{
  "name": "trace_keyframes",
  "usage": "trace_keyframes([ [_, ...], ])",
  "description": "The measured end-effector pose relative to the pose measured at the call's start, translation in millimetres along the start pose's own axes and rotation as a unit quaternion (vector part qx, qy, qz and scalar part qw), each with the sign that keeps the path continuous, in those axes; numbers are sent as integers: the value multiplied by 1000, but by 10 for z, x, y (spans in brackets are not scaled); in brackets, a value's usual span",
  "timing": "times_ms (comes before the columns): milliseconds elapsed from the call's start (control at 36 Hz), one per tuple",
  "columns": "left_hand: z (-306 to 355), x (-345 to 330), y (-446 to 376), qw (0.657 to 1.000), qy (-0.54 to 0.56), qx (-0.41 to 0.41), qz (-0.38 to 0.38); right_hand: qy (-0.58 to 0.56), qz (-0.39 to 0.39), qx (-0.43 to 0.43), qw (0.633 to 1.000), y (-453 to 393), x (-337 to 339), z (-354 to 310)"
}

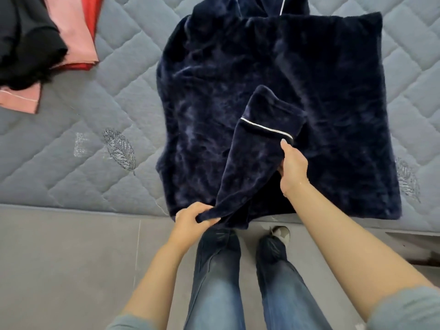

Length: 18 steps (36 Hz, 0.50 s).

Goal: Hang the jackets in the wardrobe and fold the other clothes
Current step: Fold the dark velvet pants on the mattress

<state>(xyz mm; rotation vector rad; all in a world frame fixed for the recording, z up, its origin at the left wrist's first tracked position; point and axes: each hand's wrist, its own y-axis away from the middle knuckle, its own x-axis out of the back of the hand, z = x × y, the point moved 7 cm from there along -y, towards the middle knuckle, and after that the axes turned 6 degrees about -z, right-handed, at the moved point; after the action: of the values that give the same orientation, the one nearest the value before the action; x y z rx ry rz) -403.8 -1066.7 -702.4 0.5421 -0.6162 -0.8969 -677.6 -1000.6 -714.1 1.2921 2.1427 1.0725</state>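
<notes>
L hand [193, 216] pinches the lower end of a navy sleeve [252, 148] at the near edge of the bed [100, 110], fingers curled round the fabric. R hand [292, 166] grips the same sleeve up by its cuff, thumb near the white piping, fingers tucked under the cloth. So both hands are clamped on the sleeve, which lies diagonally across the body of the garment.

That garment, a plush navy top [273, 75] w/ white piping at the collar, lies spread flat on the quilted grey bed, hem toward the person. The R side looks already turned in, w/ a straight folded edge; the held sleeve is prob. being laid in over the middle. Judged mid-fold: sides in or nearly so, crosswise folds not yet made.

Further out, far L on the bed, a pile of other clothes [47, 48]: black, pink, red pieces overlapping, loosely heaped, not neatly folded as far as I can tell. Those look left to do. No wardrobe or hangers in view, so can't tell abt the jackets part.
</notes>
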Motion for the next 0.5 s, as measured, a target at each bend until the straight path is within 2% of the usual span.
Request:
trace_keyframes([
  [56,-83,-15,22,997,-10,13,-73,-2,41,25,999,211,90,42],
  [139,-253,-6,113,981,-129,41,-137,-19,112,35,993,536,333,287],
  [250,-482,25,213,962,-215,103,-134,-33,215,-25,976,928,731,858],
  [333,-594,-21,258,959,-212,149,-113,-30,194,-90,976,1108,902,1300],
  [417,-607,-98,267,980,-111,164,-18,-9,158,-146,977,1184,991,1608],
  [472,-598,-139,315,980,77,156,100,-3,137,-170,976,1206,1036,1750],
  [500,-614,-168,358,959,172,160,159,1,132,-180,975,1210,1070,1816],
])
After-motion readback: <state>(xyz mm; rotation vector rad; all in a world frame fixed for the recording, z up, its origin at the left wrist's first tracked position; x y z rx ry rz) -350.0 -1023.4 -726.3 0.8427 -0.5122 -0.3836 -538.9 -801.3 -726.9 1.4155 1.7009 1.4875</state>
